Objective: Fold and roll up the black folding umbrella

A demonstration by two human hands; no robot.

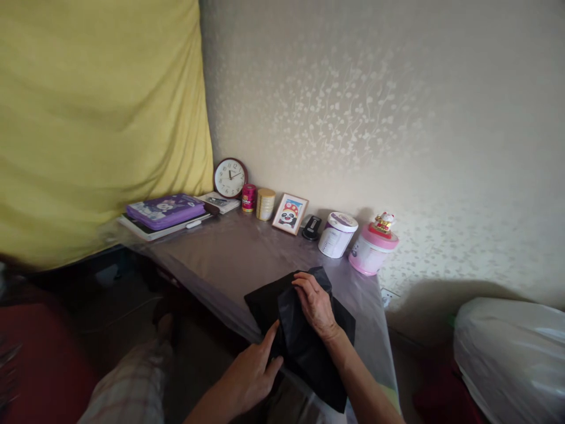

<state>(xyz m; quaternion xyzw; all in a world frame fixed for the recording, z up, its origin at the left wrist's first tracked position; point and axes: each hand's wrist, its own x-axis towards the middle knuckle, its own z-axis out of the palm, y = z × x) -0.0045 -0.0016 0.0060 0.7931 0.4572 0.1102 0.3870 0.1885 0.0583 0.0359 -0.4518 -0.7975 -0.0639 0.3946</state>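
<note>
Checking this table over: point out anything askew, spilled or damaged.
Nothing looks spilled or damaged. Mildly odd: the figurine perches on the pink tub, not the table; the black material under the right hand lies uneven, a corner jutting out.

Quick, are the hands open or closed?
Left hand: thumb and index apart at the black fabric; grip unclear.
Right hand: fingers bent over it; pinch unclear.
</note>
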